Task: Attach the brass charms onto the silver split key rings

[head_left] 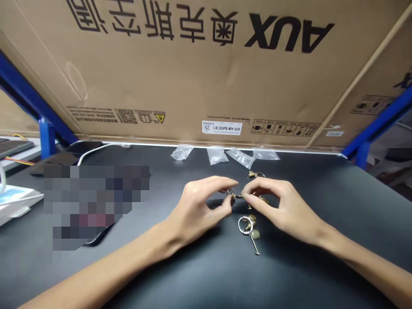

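Observation:
Between the thumb and fingers of my left hand [206, 199] is a small metal key ring [230, 190]. My right hand [280, 199] pinches a small brass-coloured charm [240, 196] that meets the ring; whether the two are linked I cannot tell. Just below my hands lies a silver key ring [245, 225] with brass charms, a pale green bead [255, 234] and a thin metal bar [255, 245]. Another brass keychain [252, 174] rests behind my right fingers, and more brass pieces are partly hidden beneath that hand.
Several clear plastic bags [217, 155] lie along the back of the black table [180, 274]. A large cardboard box [206, 81] stands behind them between blue metal posts [47, 137]. At left are a blurred-out device [96, 206], a white cable [93, 149] and a white box [16, 201].

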Tool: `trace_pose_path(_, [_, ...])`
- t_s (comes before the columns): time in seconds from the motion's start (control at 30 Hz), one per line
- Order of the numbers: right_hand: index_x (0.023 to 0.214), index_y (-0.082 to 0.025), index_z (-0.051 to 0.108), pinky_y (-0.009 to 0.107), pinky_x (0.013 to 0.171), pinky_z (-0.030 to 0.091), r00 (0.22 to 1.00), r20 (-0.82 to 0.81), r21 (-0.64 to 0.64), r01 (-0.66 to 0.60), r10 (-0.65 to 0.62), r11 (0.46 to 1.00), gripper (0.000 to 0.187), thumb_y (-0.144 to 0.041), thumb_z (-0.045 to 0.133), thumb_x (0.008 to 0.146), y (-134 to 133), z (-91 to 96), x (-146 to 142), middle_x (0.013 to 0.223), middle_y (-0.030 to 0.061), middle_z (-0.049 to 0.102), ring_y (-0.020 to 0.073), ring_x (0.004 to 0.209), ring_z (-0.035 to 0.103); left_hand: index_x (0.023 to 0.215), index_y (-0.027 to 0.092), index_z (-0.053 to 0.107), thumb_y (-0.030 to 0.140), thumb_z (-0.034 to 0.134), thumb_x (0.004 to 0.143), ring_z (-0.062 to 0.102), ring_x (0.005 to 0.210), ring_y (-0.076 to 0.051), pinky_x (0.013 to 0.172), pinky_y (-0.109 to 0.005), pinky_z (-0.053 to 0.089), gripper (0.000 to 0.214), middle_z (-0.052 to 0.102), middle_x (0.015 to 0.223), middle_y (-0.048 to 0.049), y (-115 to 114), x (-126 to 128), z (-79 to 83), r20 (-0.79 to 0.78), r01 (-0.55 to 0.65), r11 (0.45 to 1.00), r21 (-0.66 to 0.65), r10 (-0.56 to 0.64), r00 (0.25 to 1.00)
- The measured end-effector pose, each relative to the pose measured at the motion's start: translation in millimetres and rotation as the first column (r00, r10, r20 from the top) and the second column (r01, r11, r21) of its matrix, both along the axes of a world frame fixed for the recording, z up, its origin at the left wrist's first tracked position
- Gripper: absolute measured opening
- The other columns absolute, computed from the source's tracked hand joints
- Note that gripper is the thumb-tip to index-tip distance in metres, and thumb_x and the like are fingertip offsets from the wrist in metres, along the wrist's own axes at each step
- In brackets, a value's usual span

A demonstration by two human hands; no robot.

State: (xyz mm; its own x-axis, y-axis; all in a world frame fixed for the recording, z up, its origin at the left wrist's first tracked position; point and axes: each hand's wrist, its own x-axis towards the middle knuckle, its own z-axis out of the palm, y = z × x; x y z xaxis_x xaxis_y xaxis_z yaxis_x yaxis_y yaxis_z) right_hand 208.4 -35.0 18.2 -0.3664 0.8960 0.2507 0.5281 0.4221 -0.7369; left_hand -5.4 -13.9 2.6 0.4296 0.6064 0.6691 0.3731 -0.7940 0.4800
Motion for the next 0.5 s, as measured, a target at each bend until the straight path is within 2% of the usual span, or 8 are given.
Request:
trace_pose_path(0.17, [0.09,-0.023,0.068,0.03,0.08,0.052,0.999,-0.041,0.082,0.022,-0.019,0.996,0.008,-0.026,0.06,0.091,-1.8,-3.2,-2.5,0.097,0.0006,0.072,0.0162,0.085,0.066,0.107,0.018,0.067,0.01,0.06,0.083,0.071,0.083,-0.013,0.079,-0.024,0.059,0.026,0.076,0.098,-0.0038,-2.3,1.1,-3.1,-0.027,0.049,0.999,0.022,-0.048,0.998])
trace_pose_path(0.37, [0.082,-0.02,0.068,0.029,0.074,0.054,0.992,-0.128,0.004,0.022,-0.021,1.0,0.012,-0.025,0.06,0.09,-4.4,-4.0,-7.0,0.087,0.0019,0.073,0.0171,0.079,0.067,0.106,0.018,0.066,0.012,0.06,0.084,0.07,0.082,-0.013,0.077,-0.025,0.058,0.024,0.075,0.096,-0.0027,-7.9,3.8,-3.2,-0.049,0.055,0.998,-0.044,-0.057,0.997])
trace_pose_path(0.5, [0.082,-0.021,0.069,0.028,0.071,0.053,0.993,-0.117,0.011,0.032,-0.031,0.999,0.012,-0.023,0.06,0.09,-6.8,-4.8,-8.2,0.086,0.0014,0.073,0.0161,0.076,0.067,0.104,0.018,0.066,0.011,0.059,0.083,0.069,0.082,-0.013,0.078,-0.024,0.058,0.023,0.074,0.095,-0.0019,-9.7,4.3,-2.8,-0.053,0.049,0.995,-0.083,-0.054,0.997])
